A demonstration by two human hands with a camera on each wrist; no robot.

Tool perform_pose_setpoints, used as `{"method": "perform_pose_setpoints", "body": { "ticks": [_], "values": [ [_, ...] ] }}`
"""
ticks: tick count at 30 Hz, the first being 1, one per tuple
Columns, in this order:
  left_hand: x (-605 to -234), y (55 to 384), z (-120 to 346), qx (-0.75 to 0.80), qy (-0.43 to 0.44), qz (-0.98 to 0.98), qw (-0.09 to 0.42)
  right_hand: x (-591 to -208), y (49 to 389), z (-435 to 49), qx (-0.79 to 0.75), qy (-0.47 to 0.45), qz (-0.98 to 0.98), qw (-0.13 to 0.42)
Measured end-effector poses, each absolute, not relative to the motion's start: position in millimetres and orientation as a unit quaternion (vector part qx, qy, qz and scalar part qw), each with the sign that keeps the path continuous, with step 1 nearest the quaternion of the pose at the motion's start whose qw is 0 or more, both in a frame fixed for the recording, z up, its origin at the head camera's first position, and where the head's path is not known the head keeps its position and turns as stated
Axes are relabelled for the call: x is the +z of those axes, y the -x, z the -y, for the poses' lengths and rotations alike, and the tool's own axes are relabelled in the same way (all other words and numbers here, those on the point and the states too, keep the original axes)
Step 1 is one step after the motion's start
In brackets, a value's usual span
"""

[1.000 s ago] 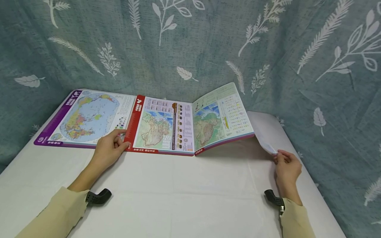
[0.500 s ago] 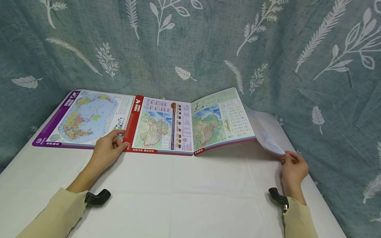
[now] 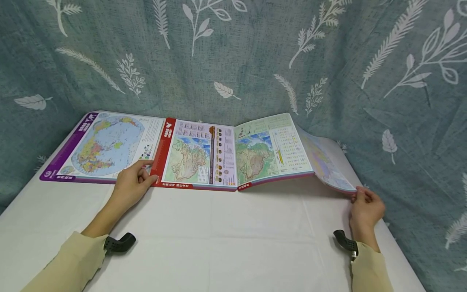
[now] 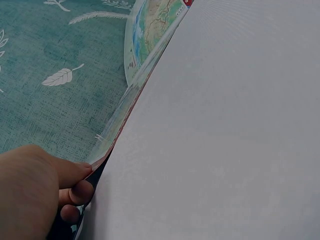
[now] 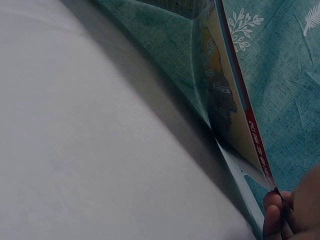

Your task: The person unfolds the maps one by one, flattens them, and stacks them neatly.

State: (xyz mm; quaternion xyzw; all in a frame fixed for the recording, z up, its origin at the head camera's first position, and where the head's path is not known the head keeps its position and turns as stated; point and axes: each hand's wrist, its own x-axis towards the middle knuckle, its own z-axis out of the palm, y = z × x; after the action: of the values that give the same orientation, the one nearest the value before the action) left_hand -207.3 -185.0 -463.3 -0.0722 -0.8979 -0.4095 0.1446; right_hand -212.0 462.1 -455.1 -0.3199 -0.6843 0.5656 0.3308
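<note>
A fold-out map [image 3: 189, 162] stretches across the back of the table in the head view. Its left panel has a purple border and a world map; the next to it has a red border and a map of China. A green relief-map panel [image 3: 253, 156] slopes upward to a raised fold, and the rightmost panel [image 3: 324, 166] slopes down from that fold. My left hand [image 3: 133, 182] pinches the red panel's near left corner, thumb on top. With curled fingers, my right hand [image 3: 368, 209] pinches the near corner of the rightmost panel, whose underside shows in the right wrist view.
A white cloth [image 3: 219, 239] covers the table. Behind it and along its right side hangs a green curtain [image 3: 233, 52] with white leaf prints, close to the map's far edge. Black wrist-worn devices [image 3: 120, 242] stick out of both sleeves.
My right hand has moved to the right, drawing the rightmost panel out so more of its printed face shows. The raised fold has sunk lower. My left hand has stayed at its corner.
</note>
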Motion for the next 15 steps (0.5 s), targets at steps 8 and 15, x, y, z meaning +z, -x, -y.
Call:
{"method": "perform_pose_setpoints", "body": {
  "ticks": [8, 15],
  "values": [
    [-464.8, 208.1, 185.7, -0.407, 0.067, 0.9, 0.142, -454.8, 211.0, -462.9, 0.546, 0.341, 0.692, 0.326],
    [-463.9, 208.1, 185.5, -0.411, 0.07, 0.898, 0.142, -456.1, 210.4, -467.8, 0.523, 0.346, 0.697, 0.347]
  ]
}}
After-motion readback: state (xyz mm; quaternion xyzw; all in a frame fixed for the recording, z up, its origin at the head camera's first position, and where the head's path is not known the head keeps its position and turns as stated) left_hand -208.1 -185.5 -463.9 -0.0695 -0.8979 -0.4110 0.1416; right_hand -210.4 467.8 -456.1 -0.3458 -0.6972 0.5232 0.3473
